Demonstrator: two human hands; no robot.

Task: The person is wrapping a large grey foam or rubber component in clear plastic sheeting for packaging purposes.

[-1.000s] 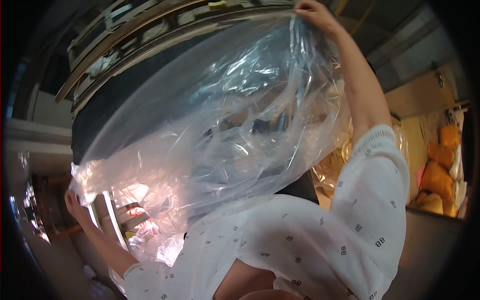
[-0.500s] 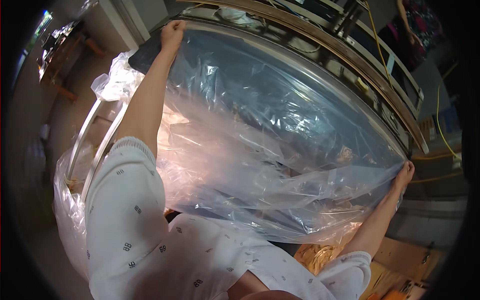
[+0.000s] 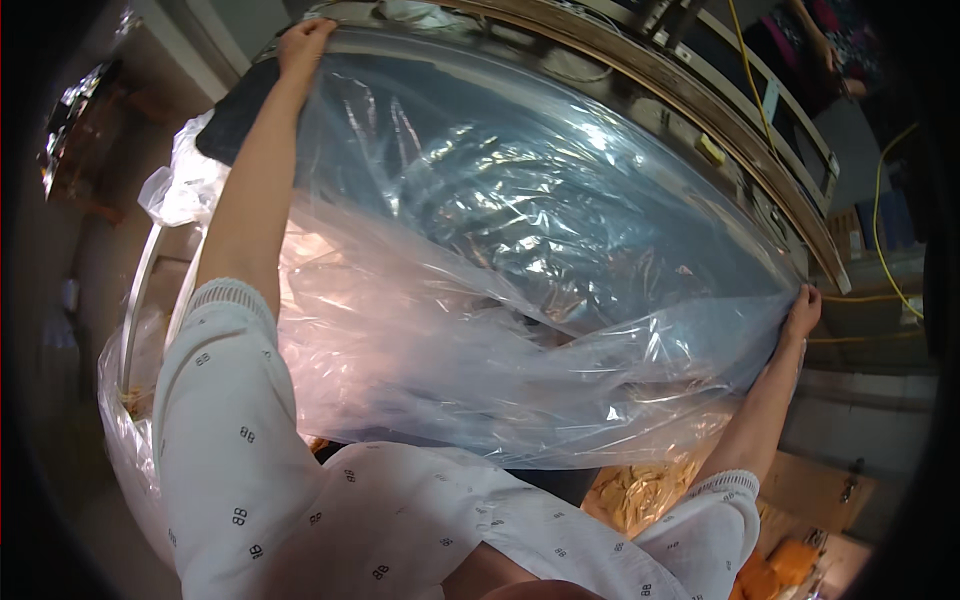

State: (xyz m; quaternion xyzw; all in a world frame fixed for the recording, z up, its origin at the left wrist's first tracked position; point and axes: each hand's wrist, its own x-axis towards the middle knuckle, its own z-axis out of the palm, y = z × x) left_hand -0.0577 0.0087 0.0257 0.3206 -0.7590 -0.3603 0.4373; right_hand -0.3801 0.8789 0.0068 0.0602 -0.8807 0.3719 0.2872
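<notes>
A large sheet of clear plastic film (image 3: 520,230) is stretched between my two hands over a dark table surface. My left hand (image 3: 305,48) pinches its far left corner at the back edge, fingers closed. At the far right, my right hand (image 3: 803,310) is closed on the other corner. Along the far side the film is drawn fairly smooth; its middle is wrinkled and shiny, and the near part hangs in loose folds toward my body. Whether the film is one layer or more, I cannot tell.
Behind the film runs a long wooden bar (image 3: 735,130) on a machine frame. Yellow cords (image 3: 880,230) hang at the right. Clear plastic covers a curved metal rail (image 3: 140,300) at the left. Brown crumpled material (image 3: 640,495) lies near my right elbow. Another person's arm (image 3: 815,35) shows at top right.
My left hand has moved left and a little farther away, and my right hand slightly away. The film between them is pulled wider and tighter along its far edge.
</notes>
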